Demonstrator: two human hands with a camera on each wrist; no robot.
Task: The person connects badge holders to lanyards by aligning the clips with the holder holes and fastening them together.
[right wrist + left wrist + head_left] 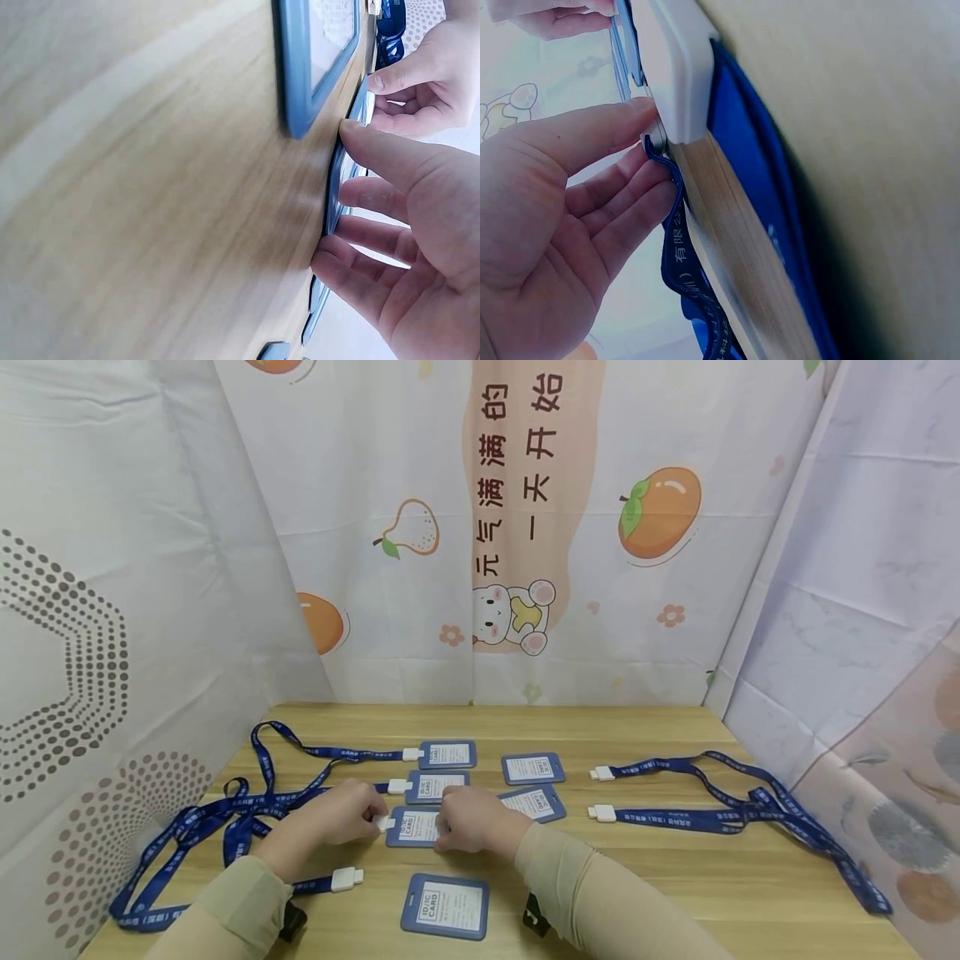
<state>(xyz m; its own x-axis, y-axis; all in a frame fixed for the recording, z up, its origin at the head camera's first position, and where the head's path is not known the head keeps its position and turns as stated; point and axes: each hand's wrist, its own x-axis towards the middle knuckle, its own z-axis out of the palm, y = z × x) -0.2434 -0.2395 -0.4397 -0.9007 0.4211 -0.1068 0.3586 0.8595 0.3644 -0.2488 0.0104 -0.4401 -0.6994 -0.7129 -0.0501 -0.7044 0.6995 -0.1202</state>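
Between both hands lies a blue-framed ID badge holder [411,833] with a white card, flat on the wooden table. At its left end, my left hand [341,817] pinches a white lanyard clip [382,823] between thumb and fingers; in the left wrist view its blue strap [676,247] trails past the fingers. My right hand [474,820] grips the holder's right end, the thumb [360,139] on its near edge and the fingers at its far side. Whether the clip is fastened to the holder is hidden by the fingers.
Just behind, two badge holders [447,754] [438,787] have lanyard clips at their left ends. Loose holders lie in front [444,907] and at right [533,768]. Lanyards [708,820] spread at right, others tangle at left, one clip [347,879] near the front. Curtains enclose the table.
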